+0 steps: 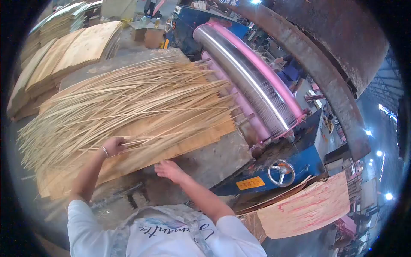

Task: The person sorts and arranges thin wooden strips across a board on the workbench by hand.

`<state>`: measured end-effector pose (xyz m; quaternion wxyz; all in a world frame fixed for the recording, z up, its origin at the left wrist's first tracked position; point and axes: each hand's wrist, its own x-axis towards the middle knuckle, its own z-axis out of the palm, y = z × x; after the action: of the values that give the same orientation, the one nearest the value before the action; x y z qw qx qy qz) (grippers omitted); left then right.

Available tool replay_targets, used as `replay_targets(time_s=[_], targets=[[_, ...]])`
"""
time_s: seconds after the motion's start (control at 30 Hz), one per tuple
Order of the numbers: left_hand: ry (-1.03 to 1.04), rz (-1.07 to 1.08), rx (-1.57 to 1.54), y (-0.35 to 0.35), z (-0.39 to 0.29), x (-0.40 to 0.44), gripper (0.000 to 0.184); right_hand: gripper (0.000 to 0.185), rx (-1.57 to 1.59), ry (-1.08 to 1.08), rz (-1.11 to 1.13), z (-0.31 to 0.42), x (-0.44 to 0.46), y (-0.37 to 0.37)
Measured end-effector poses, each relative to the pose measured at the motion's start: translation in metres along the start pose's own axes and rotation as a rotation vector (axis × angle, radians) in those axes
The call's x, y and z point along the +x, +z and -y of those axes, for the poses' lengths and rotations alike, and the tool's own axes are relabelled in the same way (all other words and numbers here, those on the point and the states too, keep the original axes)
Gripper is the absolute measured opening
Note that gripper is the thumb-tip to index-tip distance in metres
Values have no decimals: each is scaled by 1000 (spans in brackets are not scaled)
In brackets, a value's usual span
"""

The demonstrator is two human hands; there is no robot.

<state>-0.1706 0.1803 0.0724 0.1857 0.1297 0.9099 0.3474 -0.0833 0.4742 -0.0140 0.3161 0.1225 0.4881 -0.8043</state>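
My left hand (114, 146) is closed around a few thin wood strips over the near part of the pile. My right hand (169, 170) is by the near edge of the veneer sheets, its fingers loosely bent and nothing visible in them. Long, narrow wood strips (115, 96) lie in a loose, tangled heap. Beneath them are flat brown veneer sheets (201, 133) with jagged ends at the right. Some strips between my hands look smeared by motion.
Right of the pile stands a blue machine with a shiny metal roller (248, 70), pink rollers (269, 70) and a handwheel (281, 172). Stacked veneer (81, 47) sits at the far left. A pink-stained board (306, 207) leans at the lower right. A person (150, 7) stands far back.
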Motion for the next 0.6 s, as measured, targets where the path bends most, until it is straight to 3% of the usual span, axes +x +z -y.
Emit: replay_targets(time_s=[0.07, 0.13, 0.17, 0.23, 0.33, 0.4, 0.6], targets=[[-90, 93, -73, -5, -12, -1, 19, 45, -3, 78, -127, 12, 21, 13], [1, -58, 282, 2, 8, 9, 17, 45, -52, 154, -241, 23, 28, 21], [46, -137, 459, 6, 18, 14, 16, 44, -60, 150, -184, 26, 24, 24], [-6, -265, 460, 16, 22, 19, 15, 42, -89, 135, -70, 35, 15, 21], [-27, -320, 515, 26, 28, 23, 15, 40, 143, -28, -154, 25, 26, 12], [-149, -325, 534, 25, 35, 26, 16, 34, 297, -108, -289, 32, 27, 6], [-198, -344, 569, 22, 39, 31, 18, 31, 325, -240, -322, 78, 12, -46]])
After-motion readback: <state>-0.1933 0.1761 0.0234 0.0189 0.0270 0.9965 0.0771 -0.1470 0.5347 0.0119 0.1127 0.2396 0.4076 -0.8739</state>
